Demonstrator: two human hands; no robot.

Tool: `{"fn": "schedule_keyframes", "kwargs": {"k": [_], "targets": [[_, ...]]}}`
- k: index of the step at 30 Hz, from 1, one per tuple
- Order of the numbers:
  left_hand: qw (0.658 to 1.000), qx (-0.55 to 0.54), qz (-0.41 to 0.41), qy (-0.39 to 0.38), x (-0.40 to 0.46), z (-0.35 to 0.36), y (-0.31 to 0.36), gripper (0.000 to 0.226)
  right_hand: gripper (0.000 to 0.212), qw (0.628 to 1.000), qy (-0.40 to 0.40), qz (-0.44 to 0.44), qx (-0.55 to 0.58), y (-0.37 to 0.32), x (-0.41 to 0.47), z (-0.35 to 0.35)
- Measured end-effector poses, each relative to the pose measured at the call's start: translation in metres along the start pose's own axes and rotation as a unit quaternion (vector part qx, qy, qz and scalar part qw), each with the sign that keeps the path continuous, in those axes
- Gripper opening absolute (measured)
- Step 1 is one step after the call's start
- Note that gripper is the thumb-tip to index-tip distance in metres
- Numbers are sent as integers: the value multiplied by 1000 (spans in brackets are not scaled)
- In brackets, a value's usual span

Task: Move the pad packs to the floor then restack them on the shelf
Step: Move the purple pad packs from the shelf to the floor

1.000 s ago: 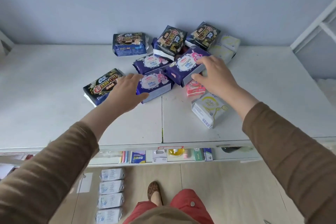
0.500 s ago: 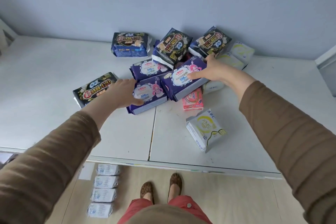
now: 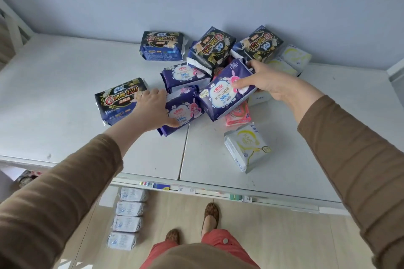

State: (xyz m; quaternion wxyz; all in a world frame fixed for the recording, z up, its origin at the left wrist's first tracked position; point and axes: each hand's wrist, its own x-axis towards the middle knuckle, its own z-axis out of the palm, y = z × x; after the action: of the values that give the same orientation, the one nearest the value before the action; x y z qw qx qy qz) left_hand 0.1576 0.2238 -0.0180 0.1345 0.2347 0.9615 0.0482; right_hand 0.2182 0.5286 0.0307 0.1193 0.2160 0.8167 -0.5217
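I have both hands out over the shelf (image 3: 65,98), where the packs lie in a loose heap at centre frame against the back wall. My right hand (image 3: 271,85) grips the upper purple pack (image 3: 223,96), thumb on its printed face and fingers curled round its far edge; the pack sits tilted, propped on its neighbours. My left hand (image 3: 153,109) lies on the lower purple pack (image 3: 183,111), thumb along the near side. Its fingers reach past the far edge, and I cannot tell whether they have closed round it.

Four pale packs (image 3: 129,218) stand in a column on the floor, lower left of the frame, so I judge the unloading is under way with most of the heap left to go.

These look like light, soft pillows in slick film. I expect them to give under a squeeze and slide against each other. I would take each across its short width, thumb on top and fingers underneath, not by the crimped end seam. Lifting the tilted one may shift the pink pack (image 3: 238,116) beneath it and the black pack (image 3: 209,48) touching it behind.
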Motion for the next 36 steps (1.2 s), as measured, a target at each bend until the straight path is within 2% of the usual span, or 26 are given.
{"fn": "schedule_keyframes", "kwargs": {"k": [2, 4, 6, 10, 16, 19, 23, 27, 30, 36], "targets": [[996, -90, -11, 15, -11, -2, -5, 70, 63, 999, 6, -17, 30, 2, -16, 4], [991, -126, -10, 31, -25, -4, -14, 63, 72, 998, 15, -35, 51, 1, -38, 14], [988, -150, -2, 39, -41, -6, -27, 62, 80, 996, 33, -51, 58, 1, -64, 28], [978, -204, 19, 24, -78, -6, -59, 68, 70, 994, 43, -72, 75, 7, -122, 65], [979, -193, 59, 29, -154, -3, -101, 76, 53, 981, 49, -76, 170, 27, -204, 137], [979, -190, 73, 20, -188, 3, -118, 66, 48, 979, 53, -59, 186, 38, -235, 168], [982, -177, 68, -2, -233, 24, -138, 63, 51, 983, 31, -29, 181, 60, -267, 203], [980, -187, 54, -30, -280, 58, -152, 62, 39, 986, 8, -12, 168, 89, -295, 237], [983, -174, 47, -44, -314, 91, -163, 67, 46, 991, 1, 8, 135, 116, -316, 264], [981, -169, 39, -82, -349, 157, -194, 65, 44, 995, -16, 61, 72, 162, -345, 325]]}}
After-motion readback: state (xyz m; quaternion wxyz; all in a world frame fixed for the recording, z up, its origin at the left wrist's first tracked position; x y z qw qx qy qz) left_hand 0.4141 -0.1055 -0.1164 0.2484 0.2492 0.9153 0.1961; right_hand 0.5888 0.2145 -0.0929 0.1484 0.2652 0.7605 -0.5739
